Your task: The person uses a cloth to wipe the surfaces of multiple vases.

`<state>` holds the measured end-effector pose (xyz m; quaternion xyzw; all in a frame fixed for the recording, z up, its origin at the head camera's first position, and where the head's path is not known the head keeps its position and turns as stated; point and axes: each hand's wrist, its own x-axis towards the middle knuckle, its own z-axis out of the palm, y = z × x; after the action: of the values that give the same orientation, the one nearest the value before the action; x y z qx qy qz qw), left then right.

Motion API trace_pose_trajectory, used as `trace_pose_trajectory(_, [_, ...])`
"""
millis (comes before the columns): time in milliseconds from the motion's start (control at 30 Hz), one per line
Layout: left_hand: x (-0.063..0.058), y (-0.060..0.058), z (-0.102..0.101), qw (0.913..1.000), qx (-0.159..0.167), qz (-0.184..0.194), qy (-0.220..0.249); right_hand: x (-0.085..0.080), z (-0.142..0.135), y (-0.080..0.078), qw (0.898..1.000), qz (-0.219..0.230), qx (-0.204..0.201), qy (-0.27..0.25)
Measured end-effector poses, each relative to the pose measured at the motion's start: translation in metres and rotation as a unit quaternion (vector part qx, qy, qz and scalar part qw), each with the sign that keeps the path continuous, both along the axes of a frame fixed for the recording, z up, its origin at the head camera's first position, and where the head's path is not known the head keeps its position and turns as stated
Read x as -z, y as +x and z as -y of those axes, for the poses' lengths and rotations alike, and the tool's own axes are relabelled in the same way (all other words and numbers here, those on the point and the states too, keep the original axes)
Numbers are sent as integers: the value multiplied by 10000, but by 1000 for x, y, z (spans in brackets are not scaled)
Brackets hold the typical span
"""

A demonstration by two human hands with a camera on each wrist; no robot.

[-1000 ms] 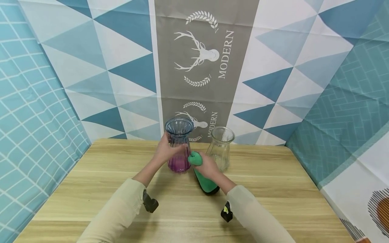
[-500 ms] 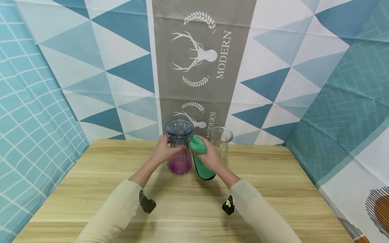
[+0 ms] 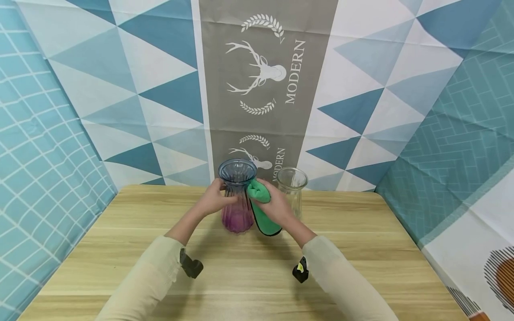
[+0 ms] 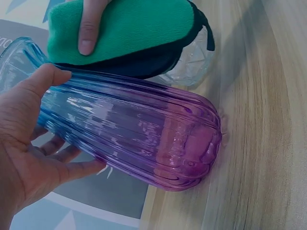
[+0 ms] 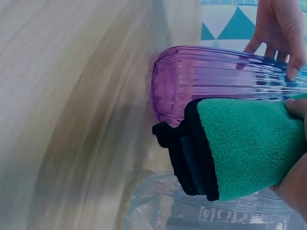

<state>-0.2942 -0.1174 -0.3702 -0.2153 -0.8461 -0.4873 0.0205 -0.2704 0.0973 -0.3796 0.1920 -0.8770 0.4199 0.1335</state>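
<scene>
Just below centre in the head view, a fluted glass vase (image 4: pixel 132 120), blue at the mouth and purple at the foot, stands roughly upright, its base apparently on the table (image 3: pixel 241 276). The left grip (image 3: pixel 214 198) is a bare hand curved widely round its upper body, with the thumb on one side and the fingers on the other. The right grip (image 3: pixel 275 203), right of centre, is closed round a folded green cloth (image 5: pixel 254 143) with black trim, the thumb pressing on its face. In the left wrist view the cloth lies across the upper part of the frame, along the vase's side and seemingly against it near the neck.

The step in hand looks like wiping the outside of the coloured vase. The next move probably calls for a steady left hold while the cloth is drawn along the ribs; the glass may turn or tip if pushed too hard.

A clear glass vase (image 3: pixel 295 198) stands right of centre in the head view, partly hidden behind the right hand. Nothing shows inside either vase's mouth; the purple seems to be tinted glass, with no liquid line visible.
</scene>
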Motion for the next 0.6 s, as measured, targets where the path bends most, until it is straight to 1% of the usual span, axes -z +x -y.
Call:
trace_pose_trajectory(100, [0, 0, -3, 10000, 56, -33, 61, 4, 0, 1, 9999, 17, -101, 47])
trace_pose_trajectory(267, [-3, 3, -9, 9993, 115, -292, 191, 14, -1, 2, 9997, 145, -173, 87])
trace_pose_trajectory(367, [-13, 13, -12, 9989, 66, -397, 232, 22, -1, 2, 9992, 233, -120, 303])
trace_pose_trajectory(500, [-26, 25, -14, 9988, 115, -384, 266, 31, -2, 2, 9971, 499, -83, 565])
trace_pose_trajectory(567, [-26, 25, -13, 9987, 151, -361, 324, 35, -2, 3, 9960, 578, -91, 668])
trace_pose_trajectory(600, [-22, 22, -12, 9986, 137, -370, 342, 37, -2, 3, 9958, 567, -100, 714])
